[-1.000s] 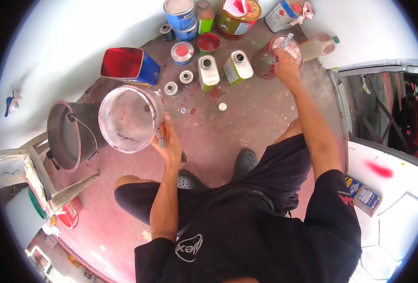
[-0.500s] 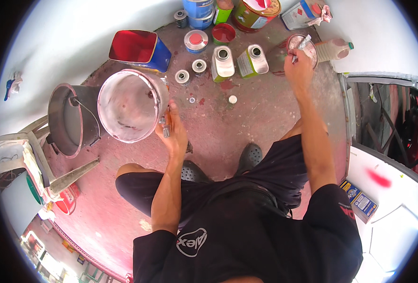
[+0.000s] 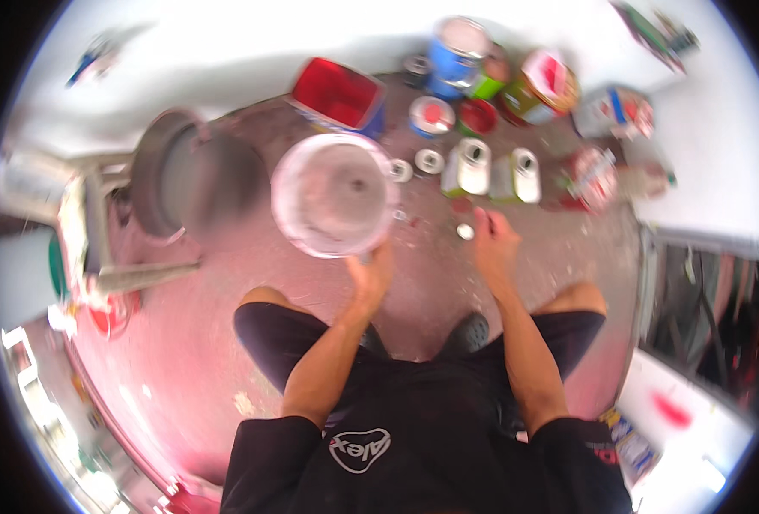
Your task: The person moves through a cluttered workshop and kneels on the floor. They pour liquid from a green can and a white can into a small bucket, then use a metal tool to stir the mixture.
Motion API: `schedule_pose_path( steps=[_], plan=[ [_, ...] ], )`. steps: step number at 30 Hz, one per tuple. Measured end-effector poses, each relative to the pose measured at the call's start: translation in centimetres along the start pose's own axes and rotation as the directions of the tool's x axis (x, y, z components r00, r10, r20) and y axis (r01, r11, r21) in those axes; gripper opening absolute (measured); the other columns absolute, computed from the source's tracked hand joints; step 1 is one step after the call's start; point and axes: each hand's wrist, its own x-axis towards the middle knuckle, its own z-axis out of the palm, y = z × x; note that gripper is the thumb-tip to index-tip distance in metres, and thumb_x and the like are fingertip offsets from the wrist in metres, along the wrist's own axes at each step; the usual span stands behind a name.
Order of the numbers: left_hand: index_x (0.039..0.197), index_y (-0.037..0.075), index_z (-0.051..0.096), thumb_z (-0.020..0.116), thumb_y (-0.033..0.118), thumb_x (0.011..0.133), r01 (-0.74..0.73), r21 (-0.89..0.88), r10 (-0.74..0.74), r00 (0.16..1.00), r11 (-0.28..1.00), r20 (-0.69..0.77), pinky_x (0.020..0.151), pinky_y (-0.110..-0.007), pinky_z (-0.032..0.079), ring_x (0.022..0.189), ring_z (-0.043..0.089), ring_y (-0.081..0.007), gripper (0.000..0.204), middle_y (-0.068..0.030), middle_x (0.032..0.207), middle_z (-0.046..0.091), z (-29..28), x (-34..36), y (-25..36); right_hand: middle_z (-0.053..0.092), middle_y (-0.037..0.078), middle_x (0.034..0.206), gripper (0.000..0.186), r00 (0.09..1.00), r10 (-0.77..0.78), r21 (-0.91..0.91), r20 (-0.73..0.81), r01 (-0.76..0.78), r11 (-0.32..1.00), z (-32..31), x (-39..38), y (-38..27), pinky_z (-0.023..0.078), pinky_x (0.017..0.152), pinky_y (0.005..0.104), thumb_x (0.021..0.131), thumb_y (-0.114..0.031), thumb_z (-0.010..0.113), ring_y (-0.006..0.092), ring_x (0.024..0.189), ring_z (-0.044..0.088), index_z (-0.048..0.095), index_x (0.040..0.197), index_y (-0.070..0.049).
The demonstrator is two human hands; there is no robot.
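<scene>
My left hand (image 3: 371, 274) grips a whitish plastic bucket (image 3: 335, 195) by its near right side, fingers partly hidden behind it. The bucket's mouth faces me, its inside smeared with pale pink residue. My right hand (image 3: 497, 244) is over the floor right of the bucket, fingers curled together and blurred; whatever they may hold cannot be made out. Beside it on the floor lies a small white cap (image 3: 465, 231). Two metal cans with round openings, a left can (image 3: 467, 167) and a right can (image 3: 516, 176), stand just beyond that hand.
A dark bucket (image 3: 158, 184) stands by a plastic chair (image 3: 97, 223) at left. Along the wall are a blue container with a red inside (image 3: 338, 92), blue tins (image 3: 457, 60), a large paint can (image 3: 538, 90) and a red-stained can (image 3: 592, 182). A clear bottle (image 3: 645, 182) lies at right.
My right hand has drawn back left and nearer from the red-stained can. The held bucket now sits farther right in view, and the whole view has shifted. The orange-handled tool at my left hand no longer shows.
</scene>
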Motion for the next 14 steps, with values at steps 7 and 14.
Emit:
schedule_pose_path(
  steps=[7, 14],
  plan=[
    [0.139, 0.003, 0.056, 0.071, 0.002, 0.093, 0.224, -0.628, -0.120, 0.972, 0.746, 0.204, 0.107, -0.041, 0.050, 0.126, 0.063, -0.0340, 0.048, -0.0159, 0.140, 0.062, -2.8, 0.0, 8.0, 0.072, 0.009, 0.093, 0.027, 0.988, -0.126, 0.094, 0.093, 0.117, 0.989, -5.3, 1.9, -8.0, 0.055, 0.069, 0.0303, 0.107, -0.018, 0.063, 0.0127, 0.073, 0.065, 0.069, 0.126, 0.000],
    [0.147, 0.004, 0.053, 0.078, 0.013, 0.088, 0.118, -0.196, -0.107, 0.992, 0.974, 0.063, 0.103, -0.044, 0.053, 0.125, 0.064, -0.0421, 0.065, -0.0225, 0.138, 0.061, -9.3, 2.6, 26.4, 0.074, 0.021, 0.105, 0.028, 0.903, -0.246, 0.007, 0.353, 0.260, 0.966, -14.5, -2.0, -15.0, 0.057, 0.075, 0.0406, 0.108, -0.018, 0.058, 0.0305, 0.081, 0.071, 0.069, 0.120, 0.005]
  ],
)
